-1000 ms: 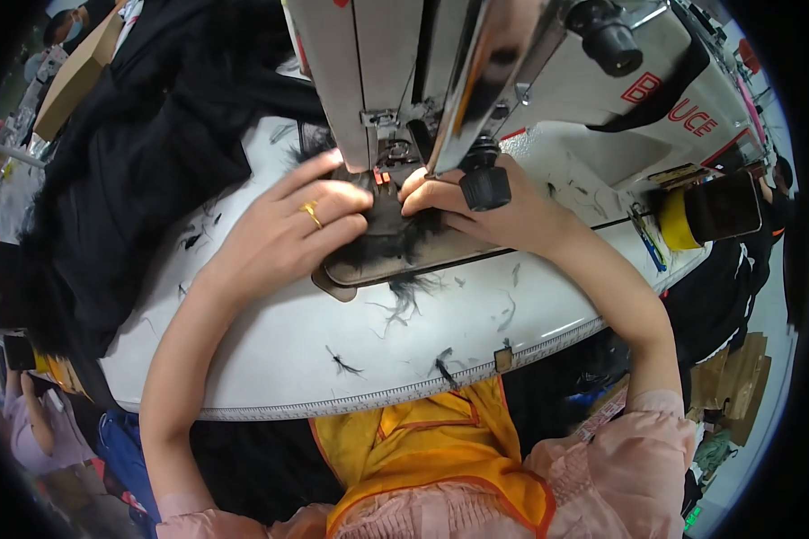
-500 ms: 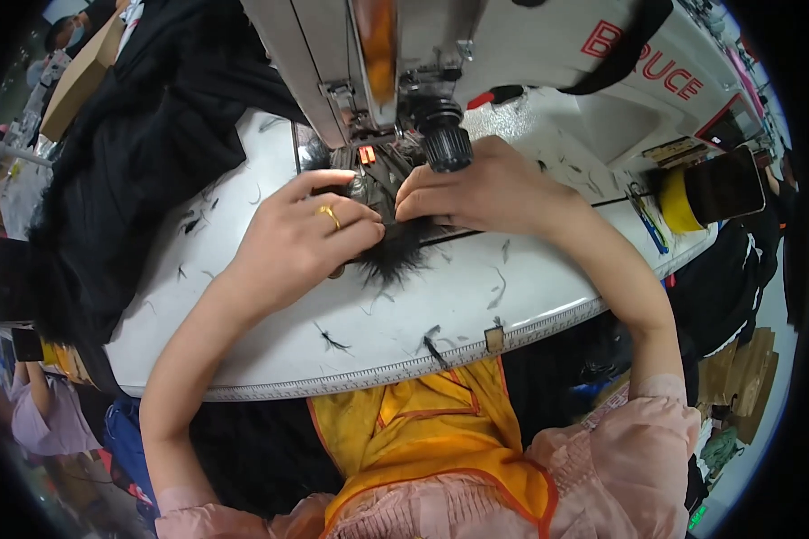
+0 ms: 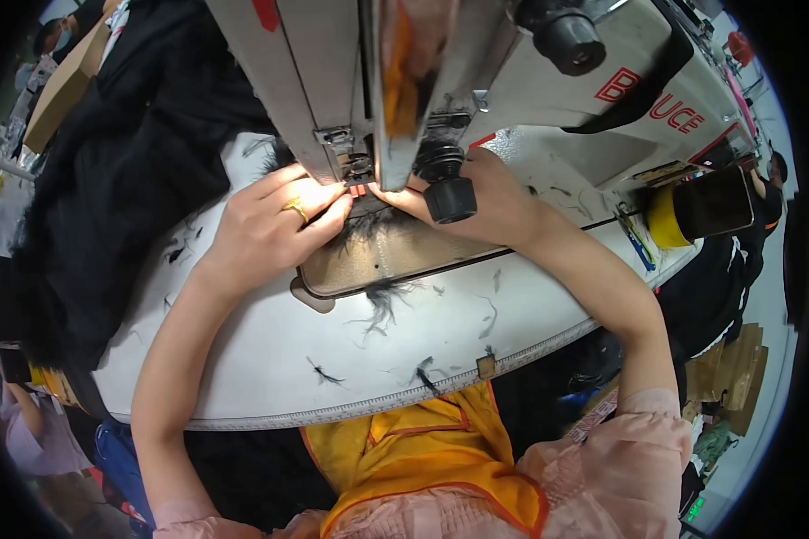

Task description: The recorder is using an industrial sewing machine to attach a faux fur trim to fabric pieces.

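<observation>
The left hand (image 3: 274, 218), fingers bunched, and the right hand (image 3: 496, 205), partly hidden, are steadying feathery black fabric (image 3: 366, 225) at the presser foot (image 3: 358, 190); whether either is pinching, I cannot tell. Little is showing in front, so this pass is probably ending.

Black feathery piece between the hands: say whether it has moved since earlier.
Yes: the black feathery piece has shifted forward, away from the near edge of the metal plate.

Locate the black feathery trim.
In the head view, the black feathery trim lies just above and left of centre, between the left hand and right hand, by the sewing machine.
</observation>
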Demonstrator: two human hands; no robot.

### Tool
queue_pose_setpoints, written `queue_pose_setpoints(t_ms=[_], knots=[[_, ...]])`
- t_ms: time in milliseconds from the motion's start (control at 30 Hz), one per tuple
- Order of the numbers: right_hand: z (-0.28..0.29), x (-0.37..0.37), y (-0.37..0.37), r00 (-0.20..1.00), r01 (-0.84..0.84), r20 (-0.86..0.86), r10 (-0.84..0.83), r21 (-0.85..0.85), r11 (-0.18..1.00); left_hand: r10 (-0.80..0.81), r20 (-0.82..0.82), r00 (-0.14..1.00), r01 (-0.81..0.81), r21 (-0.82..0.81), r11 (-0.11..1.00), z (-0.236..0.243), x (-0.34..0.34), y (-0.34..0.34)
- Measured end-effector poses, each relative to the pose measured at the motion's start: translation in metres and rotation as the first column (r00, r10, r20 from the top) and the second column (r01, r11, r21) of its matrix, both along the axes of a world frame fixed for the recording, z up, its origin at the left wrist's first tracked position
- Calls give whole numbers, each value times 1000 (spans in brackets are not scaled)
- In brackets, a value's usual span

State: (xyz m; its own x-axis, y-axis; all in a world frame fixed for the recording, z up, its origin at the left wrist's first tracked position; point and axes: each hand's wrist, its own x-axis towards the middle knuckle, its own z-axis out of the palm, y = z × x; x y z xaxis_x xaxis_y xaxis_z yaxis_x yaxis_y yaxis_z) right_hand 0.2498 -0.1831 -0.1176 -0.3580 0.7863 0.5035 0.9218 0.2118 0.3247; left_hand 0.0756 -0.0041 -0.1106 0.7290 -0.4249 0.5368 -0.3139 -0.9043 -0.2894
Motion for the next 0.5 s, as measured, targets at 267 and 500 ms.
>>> queue_pose_setpoints(t_ms=[267, 500], knots=[[4, -13, 2, 989, 142, 51, -140, -55, 988, 100, 18, 995, -100, -10, 995, -4, -2, -8], [2, -15, 1, 982, 119, -136, -130, -86, 989, 108, 27, 994, -107, -24, 994, -3, -5, -12]])
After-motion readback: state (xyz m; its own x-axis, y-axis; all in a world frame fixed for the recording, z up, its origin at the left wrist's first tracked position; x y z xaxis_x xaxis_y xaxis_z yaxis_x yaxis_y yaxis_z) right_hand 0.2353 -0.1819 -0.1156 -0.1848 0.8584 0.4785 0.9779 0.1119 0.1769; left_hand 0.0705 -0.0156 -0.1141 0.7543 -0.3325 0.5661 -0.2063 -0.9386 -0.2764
